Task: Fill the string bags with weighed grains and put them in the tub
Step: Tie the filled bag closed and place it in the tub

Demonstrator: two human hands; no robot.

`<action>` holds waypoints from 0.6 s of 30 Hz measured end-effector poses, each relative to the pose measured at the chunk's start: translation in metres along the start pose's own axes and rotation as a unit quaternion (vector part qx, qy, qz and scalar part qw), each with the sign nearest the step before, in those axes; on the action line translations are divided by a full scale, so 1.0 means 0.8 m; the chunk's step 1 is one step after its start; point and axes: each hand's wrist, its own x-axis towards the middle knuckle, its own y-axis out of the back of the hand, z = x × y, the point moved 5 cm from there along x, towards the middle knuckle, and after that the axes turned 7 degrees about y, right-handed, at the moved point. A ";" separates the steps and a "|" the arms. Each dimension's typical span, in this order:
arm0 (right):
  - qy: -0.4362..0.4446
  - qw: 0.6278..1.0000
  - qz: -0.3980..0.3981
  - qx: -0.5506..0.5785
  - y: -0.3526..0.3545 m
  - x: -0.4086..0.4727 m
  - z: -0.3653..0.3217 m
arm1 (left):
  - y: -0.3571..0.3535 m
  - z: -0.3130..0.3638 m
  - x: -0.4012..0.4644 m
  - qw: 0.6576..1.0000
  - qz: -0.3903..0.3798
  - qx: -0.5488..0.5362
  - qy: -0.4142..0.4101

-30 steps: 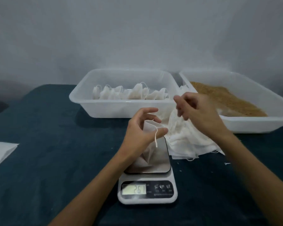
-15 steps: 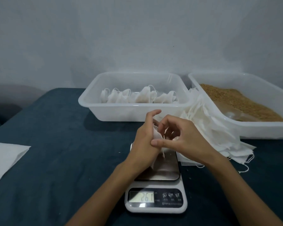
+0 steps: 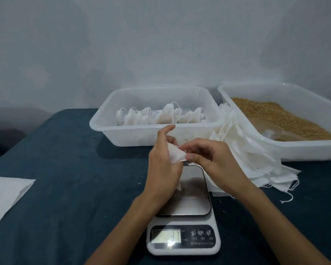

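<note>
A small white string bag (image 3: 175, 154) is held above the kitchen scale (image 3: 183, 217). My left hand (image 3: 163, 169) grips its body while my right hand (image 3: 208, 159) pinches its top edge between thumb and fingers. The bag's lower part is hidden behind my left hand. Behind my hands stands a white tub (image 3: 157, 138) with several filled bags (image 3: 161, 116) in a row. A second tub (image 3: 294, 153) at the right holds brown grain (image 3: 275, 115). The scale's display (image 3: 165, 236) shows blurred digits.
A pile of empty white bags (image 3: 256, 161) lies between the tubs and the scale, with loose strings trailing right. A white sheet (image 3: 6, 194) lies at the table's left edge. A clear scoop (image 3: 271, 131) rests in the grain. The dark blue cloth (image 3: 75, 188) covers the table.
My right hand came from the bag pile to the bag and now pinches its top. The bag has risen a little over the scale, and the display reading has changed.
</note>
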 end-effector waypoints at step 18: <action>-0.030 0.948 -0.016 0.316 0.012 -0.003 -0.003 | -0.001 -0.008 0.002 1.000 -0.007 0.002 -0.024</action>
